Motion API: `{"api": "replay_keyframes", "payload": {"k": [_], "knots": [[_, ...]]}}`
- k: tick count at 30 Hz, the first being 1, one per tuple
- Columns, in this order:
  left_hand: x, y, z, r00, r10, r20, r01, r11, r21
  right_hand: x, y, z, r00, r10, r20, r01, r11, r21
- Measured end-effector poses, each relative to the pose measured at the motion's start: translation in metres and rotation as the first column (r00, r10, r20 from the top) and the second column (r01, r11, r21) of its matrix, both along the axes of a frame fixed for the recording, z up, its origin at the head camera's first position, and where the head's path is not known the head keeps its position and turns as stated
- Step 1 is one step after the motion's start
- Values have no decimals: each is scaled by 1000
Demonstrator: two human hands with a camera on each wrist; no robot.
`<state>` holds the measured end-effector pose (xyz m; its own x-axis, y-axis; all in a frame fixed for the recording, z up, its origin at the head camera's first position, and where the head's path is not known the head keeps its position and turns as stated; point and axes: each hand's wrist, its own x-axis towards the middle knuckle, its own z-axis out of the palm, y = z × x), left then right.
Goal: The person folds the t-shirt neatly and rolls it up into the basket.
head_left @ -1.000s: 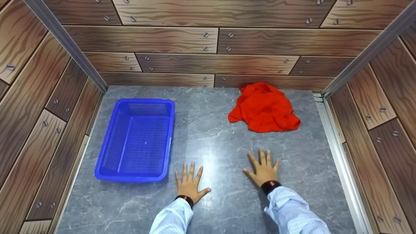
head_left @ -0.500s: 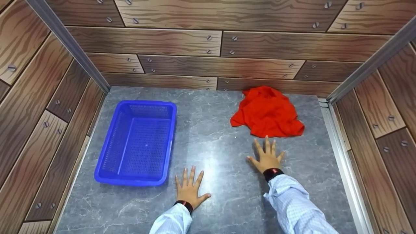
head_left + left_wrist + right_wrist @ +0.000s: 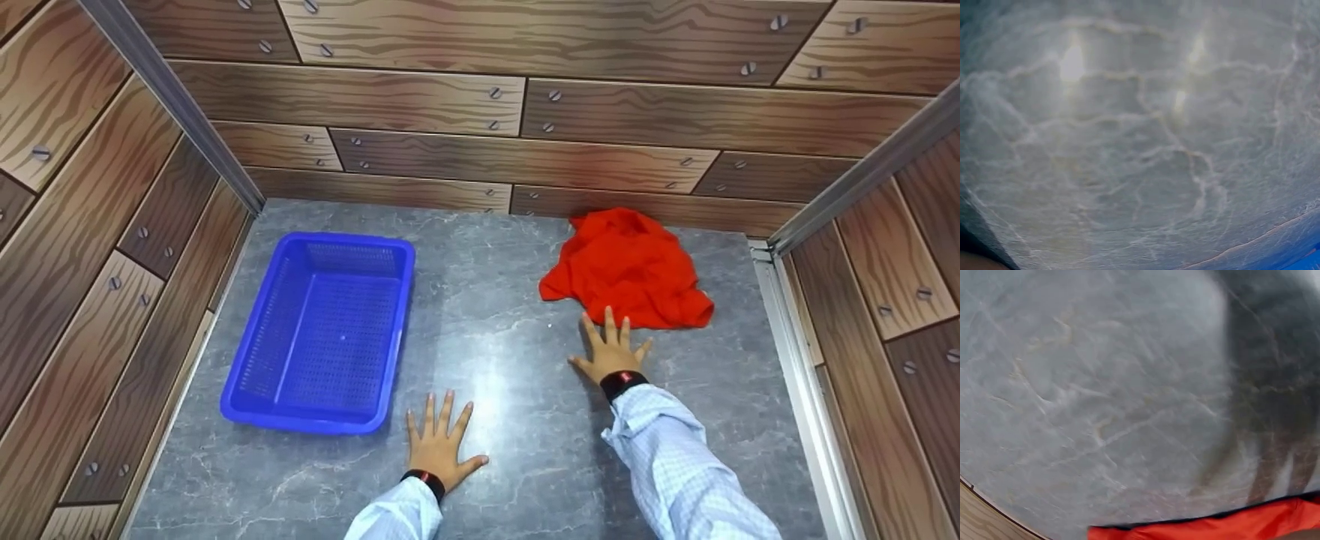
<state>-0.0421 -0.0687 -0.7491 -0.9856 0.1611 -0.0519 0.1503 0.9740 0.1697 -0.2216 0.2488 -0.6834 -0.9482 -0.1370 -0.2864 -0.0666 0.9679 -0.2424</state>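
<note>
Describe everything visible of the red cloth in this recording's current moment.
The red cloth is plain bright red and looks like soft fabric. It lies crumpled in a low, uneven heap, with creases across the top, one corner pointing out to the left and a bunched one at the near right. It rests on the grey marbled surface, close to the plank-patterned back wall. The right hand's fingertips overlap its near edge in the head view; whether they touch it is unclear.

I can't read any words or numbers. The left wristband (image 3: 424, 482) and the right wristband (image 3: 622, 385) each have a little red mark, too small to make out.
</note>
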Motion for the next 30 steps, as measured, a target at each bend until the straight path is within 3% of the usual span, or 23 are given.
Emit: {"api": "replay_keyframes", "payload": {"k": [14, 22, 30], "knots": [[2, 2, 8, 998, -44, 37, 45, 999, -26, 6, 19, -11, 988, -8, 155, 1, 999, 44], [2, 2, -1, 1000, -29, -3, 29, 1000, -11, 22, 14, -12, 995, -3, 104, 2, 1000, 2], [0, -1, -9, 999, -7, -31, 7, 1000, -14, 46, 5, -14, 999, 45, 29, -44, 999, -26]]}}
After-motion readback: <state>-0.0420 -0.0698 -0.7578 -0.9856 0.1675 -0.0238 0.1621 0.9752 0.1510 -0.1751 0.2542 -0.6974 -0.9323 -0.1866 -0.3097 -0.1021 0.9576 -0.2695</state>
